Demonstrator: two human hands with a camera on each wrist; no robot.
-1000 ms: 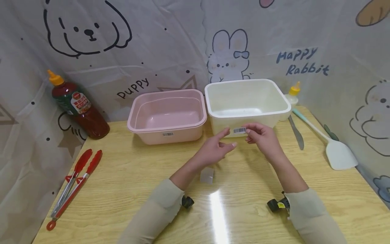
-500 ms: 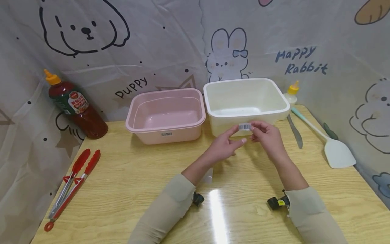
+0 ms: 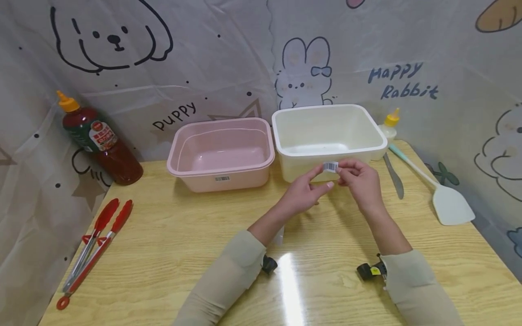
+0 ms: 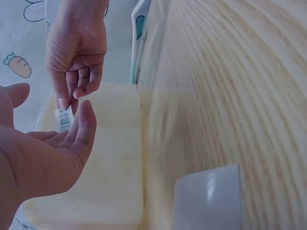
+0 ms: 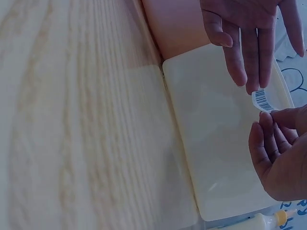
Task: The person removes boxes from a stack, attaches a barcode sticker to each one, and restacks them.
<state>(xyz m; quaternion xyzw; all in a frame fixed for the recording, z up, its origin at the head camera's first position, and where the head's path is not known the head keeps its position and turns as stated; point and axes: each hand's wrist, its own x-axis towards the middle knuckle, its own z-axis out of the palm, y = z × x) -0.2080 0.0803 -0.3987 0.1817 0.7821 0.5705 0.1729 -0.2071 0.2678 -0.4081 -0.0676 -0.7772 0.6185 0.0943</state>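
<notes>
A small white barcode sticker [image 3: 330, 167] is held up before the front wall of the white basin [image 3: 330, 151]. My right hand [image 3: 363, 185] pinches its right end between thumb and forefinger. The left hand [image 3: 299, 194] has its fingers stretched out, their tips at the sticker's other end; nothing is gripped there. In the right wrist view the sticker [image 5: 262, 101] bows slightly between the two hands. A thin clear-looking square [image 4: 208, 199] lies on the table, mostly hidden by the left forearm in the head view.
Left of the white basin stands a pink basin [image 3: 220, 181] with its own barcode label. Red-tipped tongs [image 3: 95, 251] and a red sauce bottle [image 3: 102, 140] are at the left. A spatula [image 3: 452, 206], a knife [image 3: 393, 176] and a yellow-capped bottle [image 3: 389, 127] lie or stand right.
The left hand has moved right until its fingertips meet the sticker. The sticker in my right hand has come slightly up and to the right, and the left forearm covers more of the square.
</notes>
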